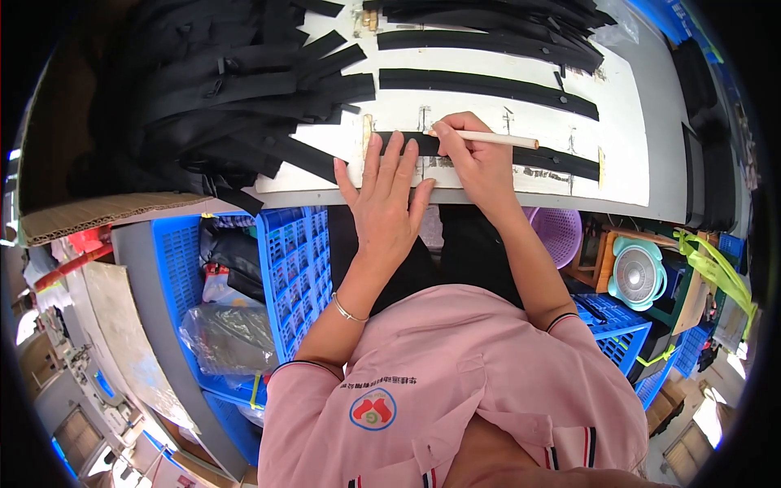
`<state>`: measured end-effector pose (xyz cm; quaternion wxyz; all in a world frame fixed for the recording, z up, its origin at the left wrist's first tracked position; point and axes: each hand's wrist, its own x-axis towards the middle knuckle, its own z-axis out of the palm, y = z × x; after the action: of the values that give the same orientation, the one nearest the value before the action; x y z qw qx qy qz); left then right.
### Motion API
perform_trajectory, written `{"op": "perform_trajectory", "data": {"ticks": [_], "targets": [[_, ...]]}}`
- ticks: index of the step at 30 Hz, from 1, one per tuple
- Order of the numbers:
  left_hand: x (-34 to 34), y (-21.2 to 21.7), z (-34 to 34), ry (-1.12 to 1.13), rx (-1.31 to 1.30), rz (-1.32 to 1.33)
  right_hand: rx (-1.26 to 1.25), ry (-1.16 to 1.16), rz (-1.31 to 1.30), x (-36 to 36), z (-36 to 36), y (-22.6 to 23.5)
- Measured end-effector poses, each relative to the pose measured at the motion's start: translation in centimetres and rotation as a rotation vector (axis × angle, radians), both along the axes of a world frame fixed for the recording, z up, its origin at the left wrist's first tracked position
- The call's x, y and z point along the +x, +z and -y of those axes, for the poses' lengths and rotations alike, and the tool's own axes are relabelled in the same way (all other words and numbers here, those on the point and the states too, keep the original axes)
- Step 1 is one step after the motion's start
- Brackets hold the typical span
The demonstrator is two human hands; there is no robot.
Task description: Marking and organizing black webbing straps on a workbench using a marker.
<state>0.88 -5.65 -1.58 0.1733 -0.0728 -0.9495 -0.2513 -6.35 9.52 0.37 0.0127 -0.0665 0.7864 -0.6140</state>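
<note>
A black fabric strip [561, 163] lies across a white board [626, 122] near the table's front edge. My left hand [382, 195] rests on the strip's left part, palm down with fingers spread. In my right hand [482, 171] is a white pencil [517, 141], pinched between thumb and fingers. Its tip points left, by the strip's upper edge and close to a dark mark drawn on the board; whether it touches the fabric I cannot tell. Part of the strip is hidden under both hands. Farther back, another black strip [488, 88] lies roughly parallel.
A large heap of black strips [220, 89] fills the table's left side, beside a cardboard edge [122, 213]. More strips [496, 12] lie at the back. Below the table stand blue crates [297, 276], a purple basket [557, 236] and a small turquoise fan [637, 272].
</note>
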Motion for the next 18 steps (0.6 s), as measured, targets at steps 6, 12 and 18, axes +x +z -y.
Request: {"op": "perform_trajectory", "data": {"ticks": [6, 12, 18], "targets": [[0.03, -0.08, -0.04, 0.000, 0.016, -0.009, 0.046, 0.023, -0.034, 0.04, 0.01, 0.07], [0.00, -0.07, -0.06, -0.002, 0.008, -0.016, 0.054, -0.005, -0.085, 0.25, 0.11, 0.17], [-0.08, 0.03, -0.08, -0.006, -0.003, -0.018, 0.035, 0.054, -0.107, 0.35, -0.58, -0.34]]}}
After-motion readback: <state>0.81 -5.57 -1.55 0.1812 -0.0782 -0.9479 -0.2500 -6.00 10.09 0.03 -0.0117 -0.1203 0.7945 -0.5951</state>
